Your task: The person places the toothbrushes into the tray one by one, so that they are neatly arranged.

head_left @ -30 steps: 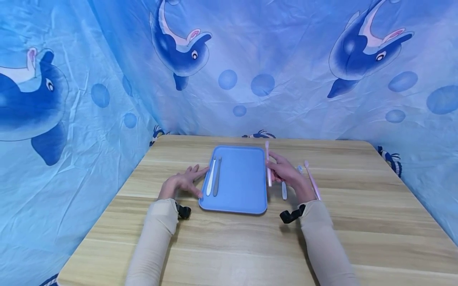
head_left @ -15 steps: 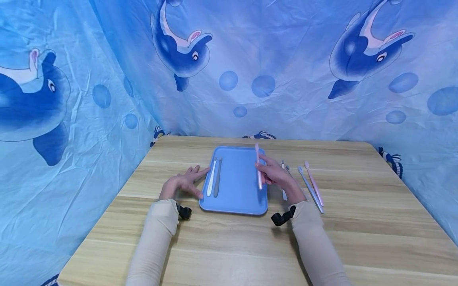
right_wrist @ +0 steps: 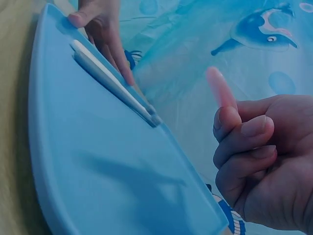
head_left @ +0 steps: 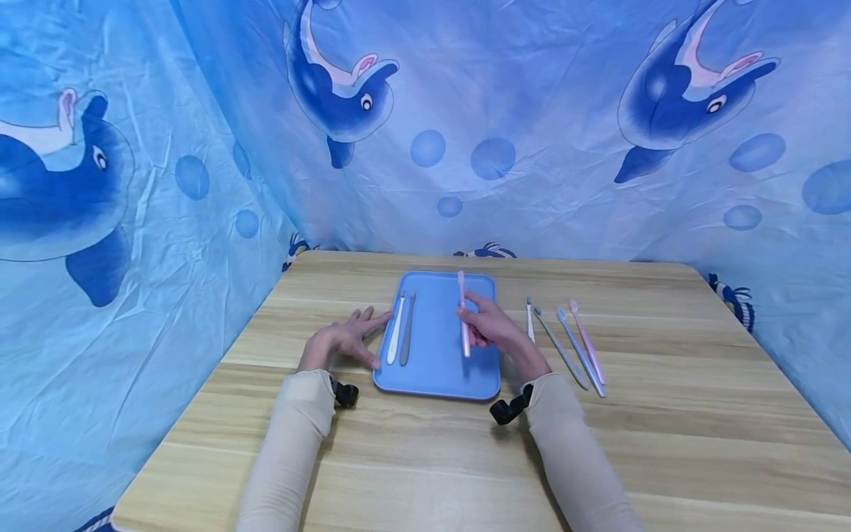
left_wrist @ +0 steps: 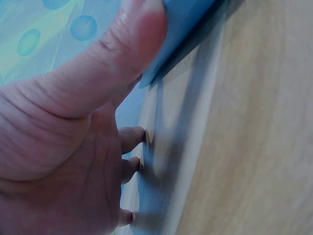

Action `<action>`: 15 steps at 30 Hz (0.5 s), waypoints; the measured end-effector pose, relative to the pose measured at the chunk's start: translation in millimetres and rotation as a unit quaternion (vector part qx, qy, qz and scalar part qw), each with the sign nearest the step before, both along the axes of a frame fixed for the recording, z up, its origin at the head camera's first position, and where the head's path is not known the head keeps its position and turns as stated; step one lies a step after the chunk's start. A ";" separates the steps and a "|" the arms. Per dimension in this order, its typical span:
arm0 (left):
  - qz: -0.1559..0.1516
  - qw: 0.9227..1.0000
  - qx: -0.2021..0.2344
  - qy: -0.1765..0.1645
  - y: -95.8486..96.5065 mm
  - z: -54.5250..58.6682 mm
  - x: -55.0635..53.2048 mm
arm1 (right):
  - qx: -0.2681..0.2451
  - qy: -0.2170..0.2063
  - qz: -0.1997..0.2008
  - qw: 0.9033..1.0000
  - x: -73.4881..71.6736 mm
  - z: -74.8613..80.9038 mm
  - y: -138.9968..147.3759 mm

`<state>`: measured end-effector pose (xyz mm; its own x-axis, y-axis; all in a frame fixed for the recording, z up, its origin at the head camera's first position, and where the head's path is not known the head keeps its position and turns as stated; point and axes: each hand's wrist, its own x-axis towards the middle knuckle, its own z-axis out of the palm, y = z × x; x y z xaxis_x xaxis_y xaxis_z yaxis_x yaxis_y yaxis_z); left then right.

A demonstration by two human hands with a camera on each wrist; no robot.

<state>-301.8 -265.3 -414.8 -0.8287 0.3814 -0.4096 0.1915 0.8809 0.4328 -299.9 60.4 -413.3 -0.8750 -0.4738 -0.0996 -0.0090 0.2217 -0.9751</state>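
A pink toothbrush (head_left: 464, 325) is pinched in my right hand (head_left: 488, 324), held above the right half of a blue tray (head_left: 435, 380). In the right wrist view only the pink handle's end (right_wrist: 221, 88) sticks out from the curled fingers, and its shadow falls on the tray. My left hand (head_left: 346, 341) rests at the tray's left edge with spread fingers, thumb and fingertips touching the rim. Inside the tray, along its left side, a white toothbrush (head_left: 395, 332) and a grey toothbrush (head_left: 407, 332) lie side by side, heads pointing away.
Right of the tray, on the wooden table (head_left: 412, 465), lie a white toothbrush (head_left: 530, 318) partly hidden by my right wrist, a grey one (head_left: 561, 351), a blue one (head_left: 581, 355) and another pink one (head_left: 588, 343). A dolphin-print curtain (head_left: 532, 207) hangs behind.
My right hand has carried the pink toothbrush leftward, from the tray's right edge to above its inside. More toothbrushes on the right have come into sight. The left hand stays in place.
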 end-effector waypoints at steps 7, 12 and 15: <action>0.003 1.000 -0.001 -0.001 0.7 -0.8 -0.1 | -0.004 -0.001 0.000 1.000 1.6 -3.5 -13.3; 0.002 1.000 0.000 0.000 0.6 0.1 0.5 | 0.002 -0.004 -0.004 1.000 3.6 -3.5 -20.1; 0.003 1.000 -0.001 0.001 0.4 0.0 -0.1 | 0.003 -0.004 -0.003 1.000 4.6 -3.4 -23.4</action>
